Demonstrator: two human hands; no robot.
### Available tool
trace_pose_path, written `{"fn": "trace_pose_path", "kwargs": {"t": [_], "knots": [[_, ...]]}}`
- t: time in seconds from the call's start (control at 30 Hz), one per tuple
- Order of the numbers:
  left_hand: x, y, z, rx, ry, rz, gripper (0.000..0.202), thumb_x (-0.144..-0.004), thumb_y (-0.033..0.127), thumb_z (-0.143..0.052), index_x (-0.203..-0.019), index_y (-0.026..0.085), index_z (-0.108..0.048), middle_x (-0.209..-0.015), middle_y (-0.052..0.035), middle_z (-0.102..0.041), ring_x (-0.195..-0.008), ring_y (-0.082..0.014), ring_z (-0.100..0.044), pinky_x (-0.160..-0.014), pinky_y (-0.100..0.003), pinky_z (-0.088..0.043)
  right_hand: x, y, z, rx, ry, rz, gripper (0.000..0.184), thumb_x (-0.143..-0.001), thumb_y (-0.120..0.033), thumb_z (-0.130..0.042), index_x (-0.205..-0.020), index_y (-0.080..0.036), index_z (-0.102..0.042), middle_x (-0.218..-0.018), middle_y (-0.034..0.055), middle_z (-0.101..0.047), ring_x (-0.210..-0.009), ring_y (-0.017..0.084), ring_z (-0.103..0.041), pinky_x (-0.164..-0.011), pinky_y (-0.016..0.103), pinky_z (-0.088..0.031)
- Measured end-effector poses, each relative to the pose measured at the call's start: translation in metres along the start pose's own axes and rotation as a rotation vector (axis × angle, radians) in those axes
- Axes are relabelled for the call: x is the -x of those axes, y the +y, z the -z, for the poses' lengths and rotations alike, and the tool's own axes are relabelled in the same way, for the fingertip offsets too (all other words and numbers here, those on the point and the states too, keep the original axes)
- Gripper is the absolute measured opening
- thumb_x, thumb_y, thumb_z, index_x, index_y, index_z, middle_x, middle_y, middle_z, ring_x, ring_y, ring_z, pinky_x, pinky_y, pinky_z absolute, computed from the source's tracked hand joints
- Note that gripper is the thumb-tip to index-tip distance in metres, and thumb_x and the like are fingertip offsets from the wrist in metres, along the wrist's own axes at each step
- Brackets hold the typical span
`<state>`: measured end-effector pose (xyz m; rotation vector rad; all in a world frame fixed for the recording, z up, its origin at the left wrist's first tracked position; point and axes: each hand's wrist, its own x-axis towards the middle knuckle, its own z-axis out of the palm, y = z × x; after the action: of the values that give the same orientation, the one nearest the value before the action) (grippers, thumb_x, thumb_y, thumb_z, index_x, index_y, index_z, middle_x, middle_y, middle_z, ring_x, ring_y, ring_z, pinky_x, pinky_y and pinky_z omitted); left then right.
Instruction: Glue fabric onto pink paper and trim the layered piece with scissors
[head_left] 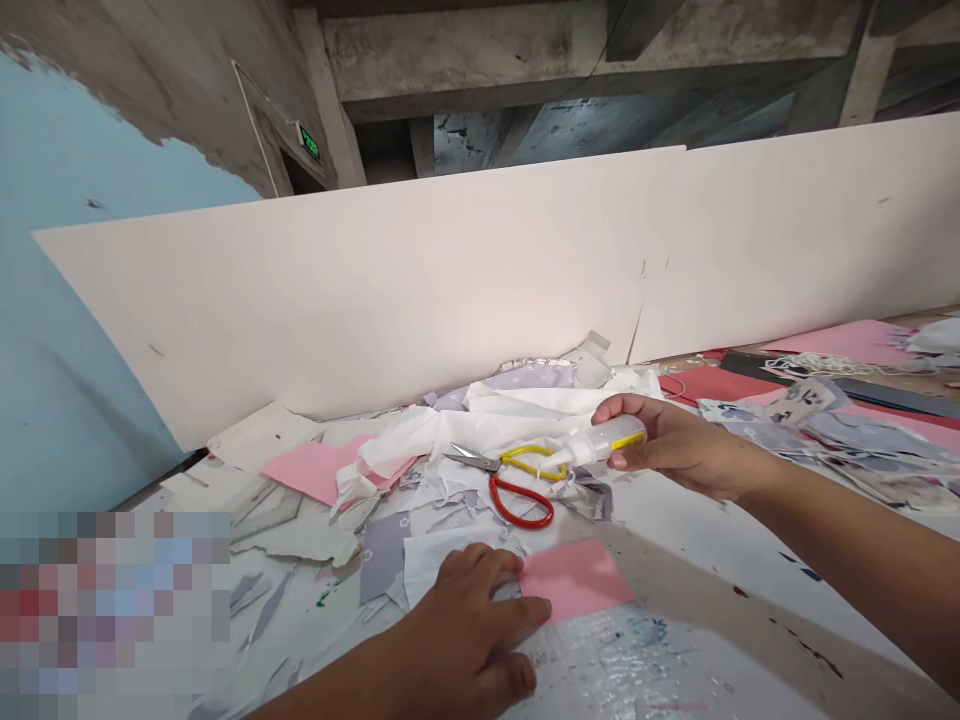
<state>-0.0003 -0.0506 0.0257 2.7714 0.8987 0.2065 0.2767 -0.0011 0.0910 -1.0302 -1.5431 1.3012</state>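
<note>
My right hand (675,445) grips a translucent plastic glue bottle (604,442) with a yellow band, lying on its side, nozzle pointing left. My left hand (469,625) rests flat on the near edge of a pink paper sheet (577,578), which lies on the white-spattered table covering (600,670). Scissors with red and yellow loop handles (510,480) lie between my hands, on white and grey floral fabric scraps (382,555). The bottle's tip is just above the yellow handle.
Crumpled white fabric (420,430) and a second pink sheet (315,470) lie beyond the scissors. Further right are red and pink sheets (720,385), a dark strip (892,397) and printed scraps (862,445). A tall white board (375,300) runs along the far side. A pixelated patch covers the lower left.
</note>
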Motion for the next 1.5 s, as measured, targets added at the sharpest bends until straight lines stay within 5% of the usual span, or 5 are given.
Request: {"fn": "trace_pose_path", "kwargs": {"t": [0.47,0.73,1.03,1.2,1.5], "knots": [[0.006,-0.002,0.000,0.136,0.024,0.083,0.045,-0.079,0.040,-0.045,-0.123,0.032,-0.040,-0.126,-0.0081,-0.036,-0.116,-0.0285,-0.030,-0.092,-0.047,-0.030,0.012,-0.003,-0.026,-0.050,-0.133,0.002,0.034,-0.056,-0.012,-0.069,-0.083,-0.021,-0.050,-0.070,-0.0023,-0.054,-0.058,0.010,-0.050,-0.051,0.022,-0.039],[0.004,0.005,0.002,0.131,0.099,0.056,0.029,-0.075,0.030,-0.052,-0.104,0.026,-0.053,-0.112,-0.0058,-0.047,-0.106,-0.0225,-0.039,-0.090,-0.041,-0.033,0.016,-0.008,-0.041,-0.133,-0.107,-0.008,0.038,-0.051,-0.016,-0.071,-0.082,-0.023,-0.052,-0.069,-0.0022,-0.053,-0.058,0.011,-0.048,-0.051,0.024,-0.037],[0.008,-0.001,-0.002,0.290,0.620,0.028,0.044,-0.080,0.027,-0.048,-0.120,0.022,-0.031,-0.106,-0.0072,-0.049,-0.092,-0.0162,-0.047,-0.082,-0.031,-0.040,0.015,0.007,-0.057,-0.192,-0.187,-0.073,0.034,-0.055,-0.013,-0.069,-0.083,-0.022,-0.052,-0.063,-0.0052,-0.055,-0.056,0.009,-0.049,-0.053,0.021,-0.035],[0.006,-0.003,0.003,0.283,0.634,0.043,0.014,-0.081,0.024,-0.046,-0.092,0.019,-0.053,-0.082,-0.0031,-0.056,-0.078,-0.0132,-0.052,-0.073,-0.026,-0.043,0.010,0.028,-0.068,-0.213,-0.217,-0.140,0.036,-0.055,-0.013,-0.069,-0.084,-0.022,-0.050,-0.071,-0.0041,-0.056,-0.062,0.010,-0.050,-0.059,0.023,-0.036],[0.004,-0.008,0.004,0.046,0.612,0.092,0.013,-0.079,0.023,-0.048,-0.070,0.018,-0.054,-0.065,-0.0002,-0.055,-0.064,-0.0118,-0.051,-0.063,-0.025,-0.039,0.009,0.033,-0.062,-0.121,-0.177,-0.173,0.033,-0.060,-0.014,-0.068,-0.087,-0.022,-0.049,-0.070,-0.0053,-0.053,-0.062,0.009,-0.048,-0.057,0.021,-0.034]]}}
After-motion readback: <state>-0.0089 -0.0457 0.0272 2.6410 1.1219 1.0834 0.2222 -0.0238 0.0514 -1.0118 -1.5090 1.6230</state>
